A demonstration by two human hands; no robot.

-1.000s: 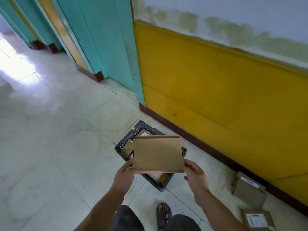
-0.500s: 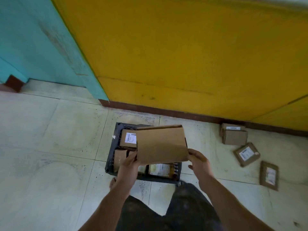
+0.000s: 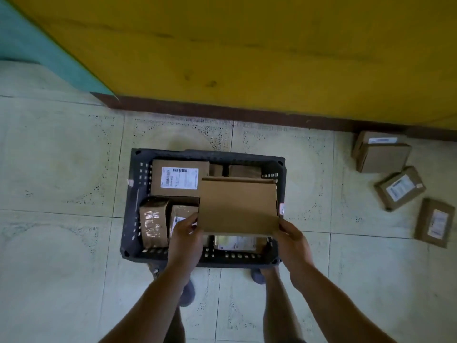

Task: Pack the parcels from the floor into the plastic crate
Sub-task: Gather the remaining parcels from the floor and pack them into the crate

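Both forearms reach forward and down, bare. Left hand (image 3: pixel 184 240) grips the near-left corner of a box (image 3: pixel 238 205), thumb on top. Right hand (image 3: pixel 293 243) pinches its near-right corner, fingers curled under

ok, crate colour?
Dark grey, nearly black, with slotted walls: the plastic crate, seen in the head view, the only one.

We hold a plain brown cardboard parcel (image 3: pixel 238 205) by its near corners, blank face up, over the right half of the dark slotted plastic crate (image 3: pixel 134 201). Left of our grip, labelled and taped parcels (image 3: pixel 179 178) fill the crate; three more (image 3: pixel 399 188) lie on the floor well right.
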